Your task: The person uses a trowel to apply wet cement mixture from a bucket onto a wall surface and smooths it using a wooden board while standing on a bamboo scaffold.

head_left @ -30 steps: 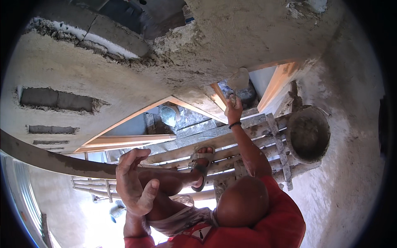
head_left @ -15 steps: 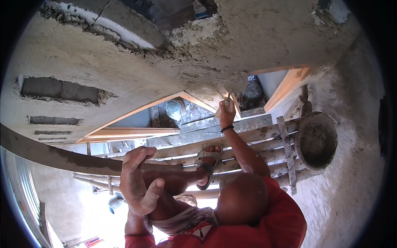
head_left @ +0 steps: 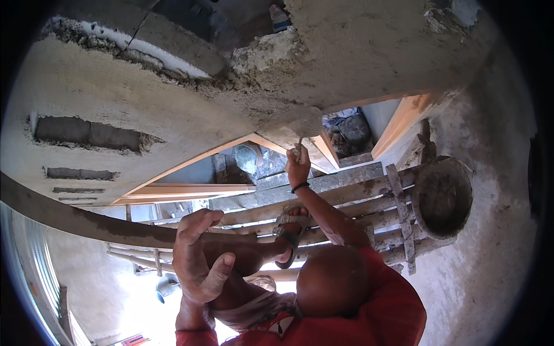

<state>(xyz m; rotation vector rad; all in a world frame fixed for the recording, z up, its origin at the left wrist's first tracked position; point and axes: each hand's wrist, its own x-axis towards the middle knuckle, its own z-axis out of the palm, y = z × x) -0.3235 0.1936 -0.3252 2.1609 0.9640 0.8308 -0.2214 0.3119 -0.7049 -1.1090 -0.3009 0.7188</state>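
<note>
My right hand reaches up to the rough grey plastered wall and is closed on the handle of a small trowel, whose blade lies flat against wet plaster at the wall's lower corner. A dark band circles that wrist. My left hand is lower left, its fingers hooked over a long dark bar that curves across the left side, thumb sticking out. My foot in a sandal rests on the wooden scaffold poles. My red sleeve and clothing fill the bottom.
A round mortar pan sits on the right end of the scaffold. Orange wooden frames edge openings below the wall. Two recessed slots cut the plaster on the left. A rough plastered wall rises on the right, bright ground far below.
The view has tilted, so wall and mortar pan shift right. My right hand and trowel stay against the plaster, working near the same corner. My left hand keeps its hold on the bar.
</note>
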